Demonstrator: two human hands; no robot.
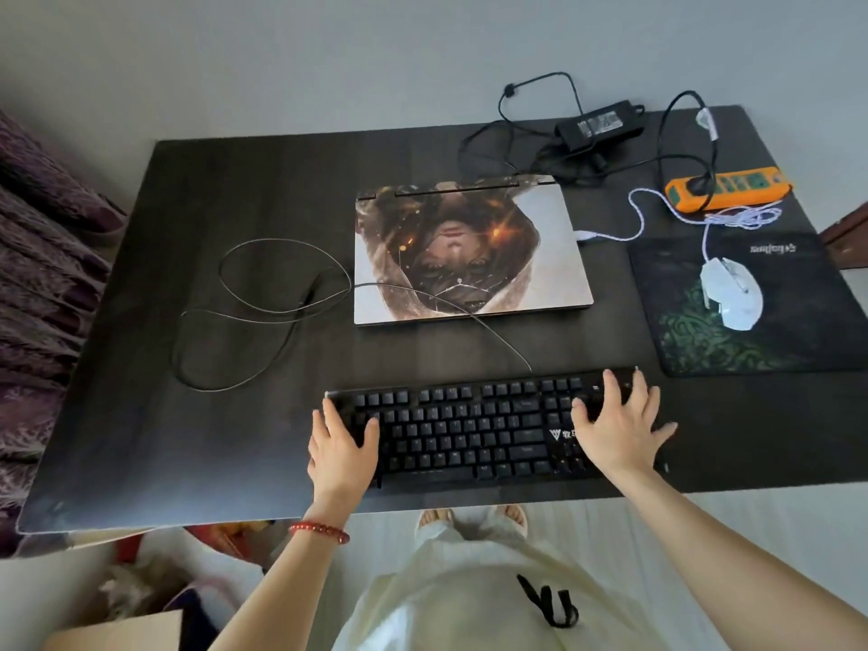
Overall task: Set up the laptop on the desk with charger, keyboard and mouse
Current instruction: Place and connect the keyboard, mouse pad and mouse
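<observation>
Got left hand [343, 444] flat on the left end of the keyboard [469, 429], fingers relaxed, nothing pinched. Right hand [620, 429] splayed over the right-end keys, same deal. Just past the hands: closed laptop [469, 251], cable [263, 312] draped across its lid. Beyond the right hand: white mouse [732, 293] on pad [695, 340], then charger brick [599, 124] and orange power strip [728, 187].

A dark wood-grain desk [141, 368] is being viewed from above, against a plain pale grey wall [329, 63]. A pale floor [751, 533] is being shown beneath its near edge. Purple patterned fabric [42, 256] is being seen along the left, a cardboard box [122, 631] at lower left, and brown wooden furniture [850, 237] at the right edge.
</observation>
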